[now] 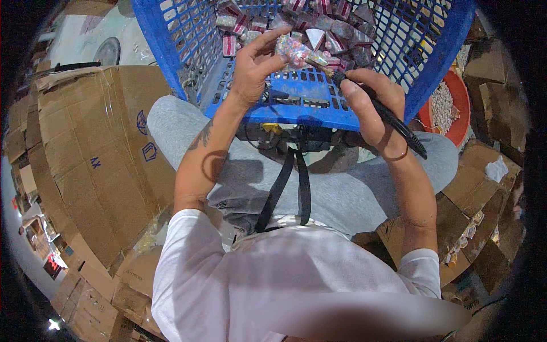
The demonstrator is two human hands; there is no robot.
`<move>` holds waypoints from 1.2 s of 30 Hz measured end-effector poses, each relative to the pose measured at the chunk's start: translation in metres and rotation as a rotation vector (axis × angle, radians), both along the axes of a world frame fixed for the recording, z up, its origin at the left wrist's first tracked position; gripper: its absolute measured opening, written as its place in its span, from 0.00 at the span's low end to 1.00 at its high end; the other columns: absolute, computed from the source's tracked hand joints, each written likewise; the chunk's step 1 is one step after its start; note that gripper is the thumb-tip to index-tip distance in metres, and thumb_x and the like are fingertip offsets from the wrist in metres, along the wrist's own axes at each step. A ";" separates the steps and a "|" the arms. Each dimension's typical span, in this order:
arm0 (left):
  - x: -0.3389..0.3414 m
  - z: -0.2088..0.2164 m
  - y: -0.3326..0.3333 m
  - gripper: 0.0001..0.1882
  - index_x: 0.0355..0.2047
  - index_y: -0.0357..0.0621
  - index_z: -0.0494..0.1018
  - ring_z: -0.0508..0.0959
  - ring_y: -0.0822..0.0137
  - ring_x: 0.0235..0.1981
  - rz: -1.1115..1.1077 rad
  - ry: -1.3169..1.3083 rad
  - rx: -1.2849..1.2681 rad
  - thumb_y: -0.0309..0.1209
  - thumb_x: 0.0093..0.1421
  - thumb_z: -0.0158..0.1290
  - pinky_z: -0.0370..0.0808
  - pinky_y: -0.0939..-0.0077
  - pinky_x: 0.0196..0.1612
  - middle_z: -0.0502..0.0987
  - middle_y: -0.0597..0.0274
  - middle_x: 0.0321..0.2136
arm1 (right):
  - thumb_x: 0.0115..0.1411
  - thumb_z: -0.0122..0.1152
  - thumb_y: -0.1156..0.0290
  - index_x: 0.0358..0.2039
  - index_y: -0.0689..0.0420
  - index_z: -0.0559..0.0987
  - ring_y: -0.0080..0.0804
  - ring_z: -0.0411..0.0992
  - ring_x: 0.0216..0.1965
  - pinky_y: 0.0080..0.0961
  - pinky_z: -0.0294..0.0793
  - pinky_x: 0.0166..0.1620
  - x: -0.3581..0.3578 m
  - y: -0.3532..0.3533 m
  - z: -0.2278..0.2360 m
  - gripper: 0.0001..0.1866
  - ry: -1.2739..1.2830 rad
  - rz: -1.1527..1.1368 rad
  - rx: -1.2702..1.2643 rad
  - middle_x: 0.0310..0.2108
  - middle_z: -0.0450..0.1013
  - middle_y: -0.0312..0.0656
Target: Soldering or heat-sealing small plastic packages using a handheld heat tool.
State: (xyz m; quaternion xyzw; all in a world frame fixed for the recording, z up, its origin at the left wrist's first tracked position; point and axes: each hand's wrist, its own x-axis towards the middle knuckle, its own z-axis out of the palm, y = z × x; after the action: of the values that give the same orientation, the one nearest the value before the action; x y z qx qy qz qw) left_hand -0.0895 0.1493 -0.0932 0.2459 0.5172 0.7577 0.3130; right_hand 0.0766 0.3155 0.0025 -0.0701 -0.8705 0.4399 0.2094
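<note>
We see smooth blue plastic in the openwork basket (273, 115), slightly shiny along its rim, and thin, glossy clear film on both the small packets (229, 47) and the bright bead-filled bag (292, 52) above them. The tool handle (393, 118) looks to us like black plastic with a low sheen, while the red basin (464, 105) appears to be smooth plastic. Around these we find matt brown cardboard (105, 165), creased and rough-edged, soft matt grey cloth in the trousers (364, 196), and plain white fabric in the shirt (268, 273).
</note>
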 end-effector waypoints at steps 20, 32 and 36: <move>0.001 -0.002 -0.002 0.28 0.58 0.34 0.68 0.77 0.68 0.47 -0.013 0.061 -0.055 0.19 0.55 0.56 0.75 0.76 0.49 0.76 0.54 0.48 | 0.56 0.63 0.68 0.34 0.63 0.79 0.41 0.79 0.25 0.31 0.76 0.30 -0.001 -0.002 0.006 0.10 -0.054 0.026 -0.046 0.25 0.77 0.50; -0.004 -0.006 -0.006 0.29 0.61 0.33 0.64 0.77 0.62 0.51 -0.104 0.009 -0.083 0.26 0.57 0.49 0.72 0.69 0.58 0.76 0.48 0.51 | 0.56 0.64 0.65 0.36 0.64 0.81 0.35 0.78 0.29 0.28 0.75 0.34 0.010 0.002 0.013 0.14 -0.053 -0.125 -0.219 0.28 0.78 0.48; -0.007 -0.015 -0.005 0.29 0.61 0.33 0.64 0.77 0.60 0.52 -0.093 0.004 -0.088 0.27 0.57 0.48 0.71 0.69 0.58 0.75 0.47 0.51 | 0.56 0.63 0.65 0.36 0.64 0.80 0.34 0.76 0.28 0.28 0.74 0.34 0.011 0.001 0.012 0.14 -0.063 -0.106 -0.209 0.28 0.77 0.47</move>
State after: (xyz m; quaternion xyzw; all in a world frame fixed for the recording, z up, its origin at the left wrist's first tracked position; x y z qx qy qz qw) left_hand -0.0961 0.1443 -0.1086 0.2572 0.5389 0.7182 0.3574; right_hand 0.0872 0.3165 0.0145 -0.1513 -0.8212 0.5140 0.1963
